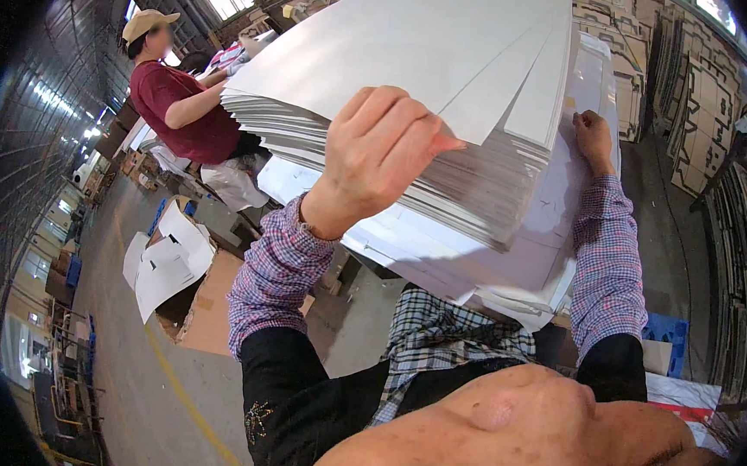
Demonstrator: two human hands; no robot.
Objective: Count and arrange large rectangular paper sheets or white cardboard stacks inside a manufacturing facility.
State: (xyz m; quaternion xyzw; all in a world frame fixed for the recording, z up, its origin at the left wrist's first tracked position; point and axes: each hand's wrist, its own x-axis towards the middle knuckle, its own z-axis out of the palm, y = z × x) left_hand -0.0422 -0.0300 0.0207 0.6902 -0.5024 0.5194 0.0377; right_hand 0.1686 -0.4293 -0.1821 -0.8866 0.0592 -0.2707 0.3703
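Note:
In front of me a thick stack of large white sheets [480, 193] lies with its edges slightly fanned. My left hand [370, 159] is closed at the stack's near edge, pinching the edge of the top white sheet [387, 39]. Narrow gaps split the topmost sheets near their right corner, close to my left thumb. My right hand [595, 140] is beside the stack's right side, above the pale sheet-covered surface [553, 198]. Its fingers are curled together; whether anything is in them is too small to make out.
A co-worker in a red shirt and cap [171, 89] stands at the left. An opened cardboard box [213, 304] with white offcuts [172, 258] sits on the floor. Cut boards [701, 126] stand stacked at the right, with a blue pallet [668, 331] nearby.

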